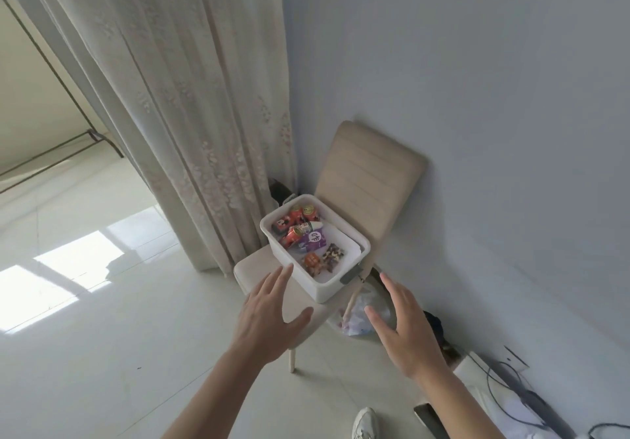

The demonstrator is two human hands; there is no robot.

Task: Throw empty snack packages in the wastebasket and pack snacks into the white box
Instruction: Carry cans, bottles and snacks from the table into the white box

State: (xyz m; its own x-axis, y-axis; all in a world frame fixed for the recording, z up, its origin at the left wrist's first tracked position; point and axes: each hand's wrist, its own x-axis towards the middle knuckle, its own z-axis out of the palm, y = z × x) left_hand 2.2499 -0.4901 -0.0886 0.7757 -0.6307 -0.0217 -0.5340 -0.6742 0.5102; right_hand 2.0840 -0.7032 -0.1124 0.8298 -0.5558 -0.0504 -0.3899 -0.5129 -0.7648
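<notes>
A white box with grey handles stands on the seat of a beige chair. Inside lie red snack cans, a purple packet, an orange packet and a dark mixed snack pack. My left hand hovers with spread fingers just before the box's near left side, fingertips close to its wall. My right hand is spread too, a little to the right of the box and apart from it. Both hands hold nothing. A wastebasket lined with a clear plastic bag sits on the floor under the chair's right side.
A long pale curtain hangs left of the chair, and a grey wall stands behind it. Cables, a white device and a dark phone-like object lie on the floor at the lower right. My white shoe shows at the bottom. Pale floor tiles spread to the left.
</notes>
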